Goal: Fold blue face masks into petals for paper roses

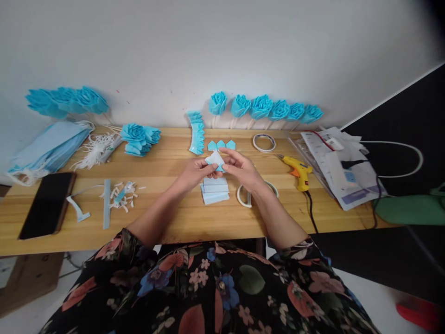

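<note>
The left hand (199,173) and right hand (241,169) pinch a thin, folded white-and-blue piece (214,160) between them, its peak pointing to twelve o'clock, long axis unclear, with layered rectangles (214,194) at six, three pointed petals (230,145) at twelve, six ruffled flowers (261,106) from twelve to two.

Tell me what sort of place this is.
Probably a small craft workspace, perhaps at home: a row of blue flowers on sticks, a yellow glue gun and small folded pieces on a wooden table suggest it.
</note>
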A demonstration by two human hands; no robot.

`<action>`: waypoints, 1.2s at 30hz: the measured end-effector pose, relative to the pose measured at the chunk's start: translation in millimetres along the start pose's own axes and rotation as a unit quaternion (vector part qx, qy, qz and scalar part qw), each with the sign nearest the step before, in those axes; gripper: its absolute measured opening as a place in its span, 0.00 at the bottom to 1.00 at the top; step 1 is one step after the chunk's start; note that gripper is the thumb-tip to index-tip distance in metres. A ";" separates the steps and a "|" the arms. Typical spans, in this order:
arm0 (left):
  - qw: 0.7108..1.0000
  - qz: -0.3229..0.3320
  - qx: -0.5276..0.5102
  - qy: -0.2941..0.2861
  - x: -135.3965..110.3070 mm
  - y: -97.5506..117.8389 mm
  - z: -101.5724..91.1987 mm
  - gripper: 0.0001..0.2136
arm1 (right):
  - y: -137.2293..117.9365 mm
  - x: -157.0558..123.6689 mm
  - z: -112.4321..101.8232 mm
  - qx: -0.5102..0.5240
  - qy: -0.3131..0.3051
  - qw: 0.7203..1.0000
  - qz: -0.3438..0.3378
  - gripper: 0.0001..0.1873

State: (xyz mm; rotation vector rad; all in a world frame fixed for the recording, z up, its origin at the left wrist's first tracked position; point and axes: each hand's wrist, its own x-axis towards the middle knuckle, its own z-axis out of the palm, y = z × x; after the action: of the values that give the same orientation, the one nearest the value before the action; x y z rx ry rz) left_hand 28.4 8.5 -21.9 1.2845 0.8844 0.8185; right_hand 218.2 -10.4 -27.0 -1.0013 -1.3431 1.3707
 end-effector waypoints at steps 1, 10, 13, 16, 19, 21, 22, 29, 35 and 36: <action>1.000 -0.005 0.003 0.005 -0.1 0.3 0.0 0.11 | 0.7 0.8 -0.5 -0.004 0.011 1.000 -0.005 0.30; 0.999 -0.032 -0.010 0.035 0.2 2.6 0.6 0.12 | 8.6 2.9 -0.4 -0.058 0.069 0.996 -0.018 0.24; 0.999 -0.023 -0.008 0.032 0.5 3.9 0.5 0.15 | 6.6 2.3 0.4 -0.058 0.085 0.994 -0.024 0.23; 1.000 -0.019 0.012 0.022 0.5 4.1 0.5 0.14 | 4.3 2.0 1.4 -0.042 0.094 0.994 -0.025 0.23; 0.999 -0.021 0.024 0.028 0.8 2.4 0.7 0.12 | 3.6 1.8 2.6 -0.030 0.097 0.995 -0.023 0.22; 0.999 -0.021 0.020 0.042 1.0 1.1 0.8 0.13 | 3.4 1.6 3.2 -0.028 0.094 0.995 -0.019 0.22; 0.999 -0.020 0.016 0.047 1.1 0.6 0.8 0.13 | 3.1 1.5 3.5 -0.027 0.092 0.995 -0.018 0.22; 0.999 -0.015 0.006 0.052 0.6 1.1 -0.1 0.12 | -0.8 0.5 4.7 0.000 0.079 0.997 0.012 0.18; 0.998 -0.026 -0.007 0.051 1.3 1.6 -0.2 0.11 | -1.5 0.4 4.9 0.014 0.090 0.995 0.048 0.18; 0.998 -0.028 -0.009 0.051 1.5 1.6 -0.3 0.11 | -1.8 0.5 5.2 0.013 0.091 0.995 0.046 0.18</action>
State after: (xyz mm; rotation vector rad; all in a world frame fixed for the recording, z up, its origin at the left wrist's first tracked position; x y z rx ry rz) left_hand 28.8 10.1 -20.4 1.2060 0.9889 0.8513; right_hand 213.2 -11.2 -24.9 -1.1533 -1.1529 1.3260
